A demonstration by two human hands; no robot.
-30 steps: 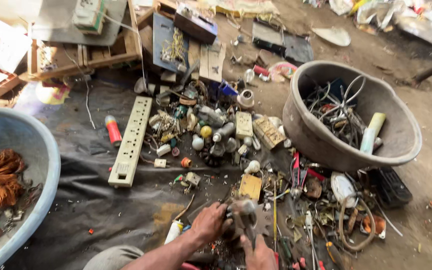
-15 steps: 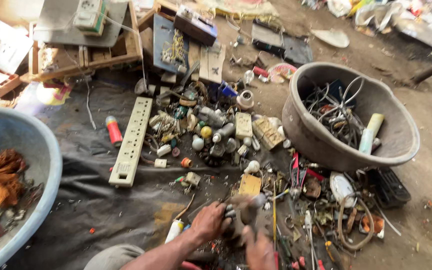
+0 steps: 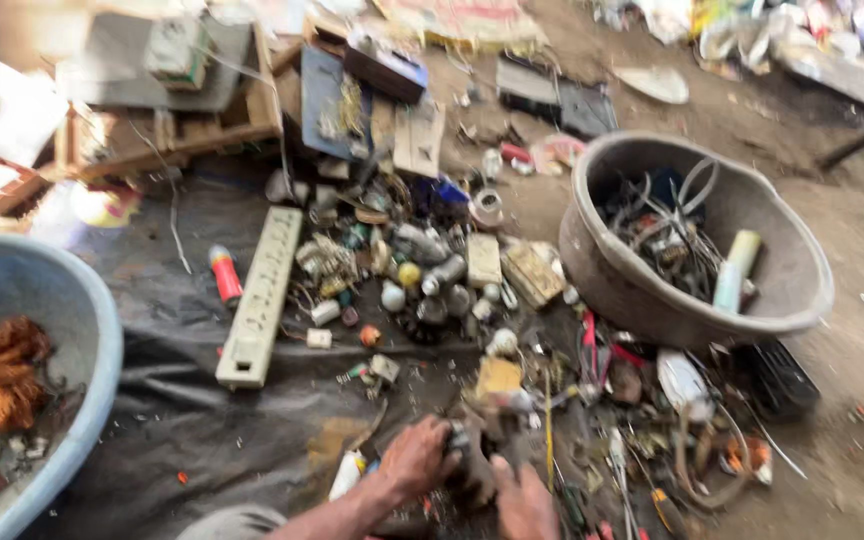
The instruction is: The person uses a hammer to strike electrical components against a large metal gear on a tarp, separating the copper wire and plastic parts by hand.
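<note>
Looking down, we see our left hand [image 3: 414, 462] and right hand [image 3: 524, 503] meet low in the picture, both closed around a small dark metal part [image 3: 472, 462] held just above the black sheet [image 3: 182, 400] on the floor. Blur hides the fingers, so we cannot tell how tight either grip is; we can only say that both hands clasp the part between them, the left from its left side, the right from below and to the right. Neither hand is nearer, since both touch it. Which way its long axis runs we cannot tell, as it shows only as a dark lump between the palms.

Beyond the hands, up the picture, lies a yellowish block [image 3: 499, 376], and farther off a heap of small scrap pieces [image 3: 422, 275]. A pale power strip [image 3: 260, 295] lies lengthwise away from us to the left, with a red and white tube [image 3: 223, 274] just beside it. To the right stands a grey tub [image 3: 592, 270] full of wire; at the far left, a blue basin [image 3: 92, 330] holds copper wire [image 3: 7, 370].
</note>
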